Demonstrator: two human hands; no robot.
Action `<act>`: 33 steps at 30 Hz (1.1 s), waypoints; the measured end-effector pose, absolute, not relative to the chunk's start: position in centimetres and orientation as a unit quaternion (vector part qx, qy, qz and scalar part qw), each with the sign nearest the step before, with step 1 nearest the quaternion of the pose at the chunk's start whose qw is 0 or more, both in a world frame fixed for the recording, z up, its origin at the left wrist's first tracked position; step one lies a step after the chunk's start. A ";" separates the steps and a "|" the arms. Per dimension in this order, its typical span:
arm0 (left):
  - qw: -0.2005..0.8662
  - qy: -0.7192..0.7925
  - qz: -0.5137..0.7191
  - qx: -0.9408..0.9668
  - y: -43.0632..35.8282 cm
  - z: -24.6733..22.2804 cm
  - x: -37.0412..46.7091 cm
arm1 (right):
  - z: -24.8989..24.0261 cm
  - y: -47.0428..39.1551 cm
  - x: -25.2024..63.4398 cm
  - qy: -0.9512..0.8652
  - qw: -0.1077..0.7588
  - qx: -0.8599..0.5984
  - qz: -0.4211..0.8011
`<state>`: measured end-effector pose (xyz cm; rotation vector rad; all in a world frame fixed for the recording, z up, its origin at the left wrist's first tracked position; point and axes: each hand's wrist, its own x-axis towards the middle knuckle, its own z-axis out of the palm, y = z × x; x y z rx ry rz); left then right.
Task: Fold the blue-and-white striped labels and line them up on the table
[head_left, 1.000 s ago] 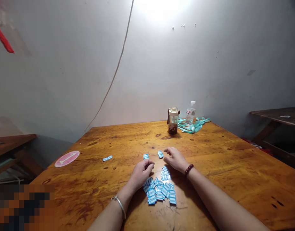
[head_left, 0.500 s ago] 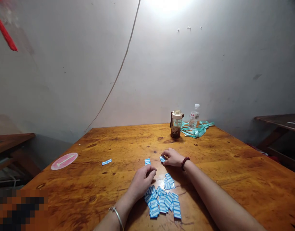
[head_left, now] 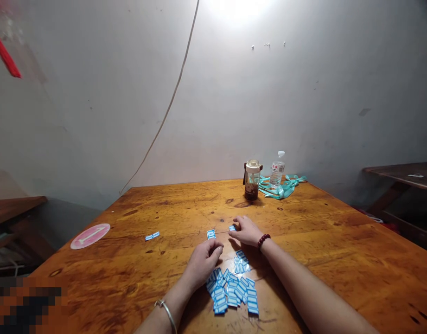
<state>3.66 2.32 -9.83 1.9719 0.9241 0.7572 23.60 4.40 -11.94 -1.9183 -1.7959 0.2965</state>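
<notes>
Label (head_left: 232, 228) at right hand (head_left: 247, 231)
Grip parted, label within the gap; contact unclear. Left hand (head_left: 203, 262) beside label pile (head_left: 233, 290), grip indeterminate.

There's passing room right of the right hand (head_left: 246, 230), over bare worktop (head_left: 324, 241)! Ahead, jar (head_left: 251, 188) and bottle (head_left: 277, 174) bar the way; nearer, blue pieces (head_left: 233, 293) clutter the middle.

Worktop (head_left: 321, 250): tag heap (head_left: 234, 290) at near centre, small tag cluster (head_left: 241, 266) just behind it. Left grip (head_left: 203, 262) at heap's left edge; near tags (head_left: 211, 234) beyond it. Far tags (head_left: 232, 228) to their right, at right grip (head_left: 247, 232). Tag pair (head_left: 152, 236) well left; disc (head_left: 90, 236) farther left. Behind, right of centre: tumbler (head_left: 251, 183), then bottle (head_left: 277, 175) amid ribbon (head_left: 284, 190).
</notes>
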 end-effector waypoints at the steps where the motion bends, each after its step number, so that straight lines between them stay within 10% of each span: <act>1: 0.403 0.367 0.300 0.783 2.3 -9.8 3.7 | -12.0 4.4 23.2 -0.649 0.250 -0.712 0.098; 33: 0.359 0.363 0.297 0.807 2.7 -9.8 3.5 | -10.8 -1.6 23.5 -0.665 0.222 -0.659 0.272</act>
